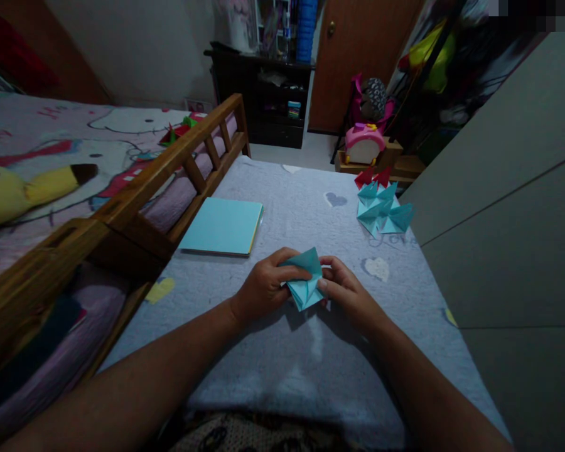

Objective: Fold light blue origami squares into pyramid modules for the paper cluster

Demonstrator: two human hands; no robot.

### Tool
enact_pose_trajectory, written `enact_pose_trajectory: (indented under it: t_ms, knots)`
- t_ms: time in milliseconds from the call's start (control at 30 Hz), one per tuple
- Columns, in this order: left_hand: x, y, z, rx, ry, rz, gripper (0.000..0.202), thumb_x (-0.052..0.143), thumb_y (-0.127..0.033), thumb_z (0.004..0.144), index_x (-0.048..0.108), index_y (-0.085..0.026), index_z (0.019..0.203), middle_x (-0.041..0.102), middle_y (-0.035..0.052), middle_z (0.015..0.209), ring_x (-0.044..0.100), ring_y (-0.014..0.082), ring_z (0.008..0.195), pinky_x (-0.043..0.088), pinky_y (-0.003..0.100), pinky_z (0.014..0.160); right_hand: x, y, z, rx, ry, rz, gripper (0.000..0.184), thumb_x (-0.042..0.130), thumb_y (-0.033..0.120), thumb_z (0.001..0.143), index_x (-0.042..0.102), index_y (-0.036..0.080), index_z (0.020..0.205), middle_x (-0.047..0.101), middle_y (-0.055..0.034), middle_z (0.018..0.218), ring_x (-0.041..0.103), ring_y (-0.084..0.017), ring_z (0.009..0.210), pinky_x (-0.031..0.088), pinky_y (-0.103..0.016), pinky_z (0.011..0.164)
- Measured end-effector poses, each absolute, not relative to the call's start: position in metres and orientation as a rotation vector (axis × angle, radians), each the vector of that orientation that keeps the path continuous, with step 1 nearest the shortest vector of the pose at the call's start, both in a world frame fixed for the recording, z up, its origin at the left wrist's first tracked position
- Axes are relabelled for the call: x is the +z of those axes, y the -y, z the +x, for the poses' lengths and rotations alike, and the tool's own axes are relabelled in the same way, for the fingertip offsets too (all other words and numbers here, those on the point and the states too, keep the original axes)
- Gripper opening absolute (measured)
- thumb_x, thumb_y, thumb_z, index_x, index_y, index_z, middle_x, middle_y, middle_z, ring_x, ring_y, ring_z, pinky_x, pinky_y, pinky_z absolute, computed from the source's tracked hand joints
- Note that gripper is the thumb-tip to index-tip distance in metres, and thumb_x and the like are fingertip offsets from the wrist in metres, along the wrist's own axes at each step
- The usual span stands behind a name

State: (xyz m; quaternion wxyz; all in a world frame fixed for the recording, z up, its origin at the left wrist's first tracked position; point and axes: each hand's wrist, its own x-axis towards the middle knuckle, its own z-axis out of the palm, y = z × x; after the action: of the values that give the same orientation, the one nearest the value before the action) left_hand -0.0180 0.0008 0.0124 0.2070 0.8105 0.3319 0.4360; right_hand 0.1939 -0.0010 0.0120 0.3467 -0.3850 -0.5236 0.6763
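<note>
A folded piece of light blue origami paper (306,290) is held between both my hands, above the bed. My left hand (269,279) grips it from the left, with fingers lying across its upper layers. On the other side my right hand (346,289) pinches the right edge between thumb and fingers. Several layers and creases show on the paper; its underside is hidden. Beyond my left hand lies a flat stack of light blue paper sheets (223,226). Farther off to the right stand several folded light blue paper pieces (381,210), with red folded paper pieces (381,177) behind them.
A wooden bed rail (169,157) runs along the left. Past it, a second bed (51,125) carries a yellow plush toy (37,188). A pale cabinet (508,207) closes off the right side. At the back are a dark shelf (263,122) and a pink toy case (365,144).
</note>
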Motion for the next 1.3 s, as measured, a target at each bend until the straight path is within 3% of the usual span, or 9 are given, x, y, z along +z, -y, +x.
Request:
enact_pose_trajectory:
  t_ms: [133,300,600,833,1133,1300]
  knots:
    - [0.011,0.0,-0.015,1.273,-0.917,2.345,0.014,0.064,-0.02,0.093,0.072,-0.021,0.104,0.067,0.0084,0.108,0.066,0.0189,0.097,0.06,0.035,0.083,0.008,0.002,0.188,1.939,1.093,-0.965,0.058,0.084,0.041,0.073,0.051,0.026,0.117,0.063,0.0049,0.074,0.054,-0.01,0.052,0.046,-0.023,0.05]
    - [0.011,0.001,-0.01,1.275,-0.859,2.416,0.014,0.063,-0.02,0.094,0.071,-0.018,0.105,0.067,0.0107,0.108,0.067,0.0202,0.096,0.06,0.037,0.083,0.011,0.003,0.183,1.974,0.942,-0.928,0.059,0.088,0.036,0.068,0.053,0.024,0.114,0.062,0.006,0.069,0.053,-0.008,0.048,0.046,-0.02,0.044]
    - [0.009,-0.001,-0.011,1.254,-0.836,2.364,0.02,0.063,-0.014,0.091,0.071,-0.021,0.109,0.067,0.0097,0.112,0.066,0.0199,0.101,0.059,0.037,0.087,0.011,0.003,0.184,1.933,0.93,-0.942,0.056,0.087,0.031,0.069,0.053,0.023,0.114,0.065,0.0059,0.069,0.053,-0.008,0.046,0.047,-0.018,0.042]
    - [0.007,-0.002,-0.012,1.308,-0.88,2.426,0.014,0.063,-0.019,0.093,0.073,-0.018,0.103,0.07,0.0099,0.106,0.068,0.019,0.094,0.059,0.035,0.084,0.015,0.004,0.182,1.944,0.923,-0.952,0.072,0.091,0.029,0.064,0.049,0.024,0.122,0.068,0.0047,0.077,0.058,-0.009,0.051,0.051,-0.019,0.045]
    - [0.01,-0.001,-0.014,1.369,-1.046,2.473,0.018,0.059,-0.017,0.094,0.073,-0.018,0.105,0.07,0.0087,0.102,0.067,0.019,0.093,0.059,0.033,0.081,0.011,0.003,0.185,2.052,0.814,-0.879,0.077,0.09,0.03,0.066,0.045,0.02,0.127,0.067,0.0038,0.065,0.063,-0.013,0.048,0.052,-0.021,0.045]
    - [0.01,-0.001,-0.011,1.385,-1.017,2.539,0.016,0.057,-0.02,0.096,0.072,-0.018,0.102,0.07,0.0074,0.102,0.067,0.0182,0.093,0.059,0.032,0.081,0.014,0.003,0.183,2.069,0.805,-0.877,0.079,0.091,0.027,0.063,0.045,0.022,0.127,0.067,0.0047,0.071,0.062,-0.011,0.045,0.051,-0.02,0.043]
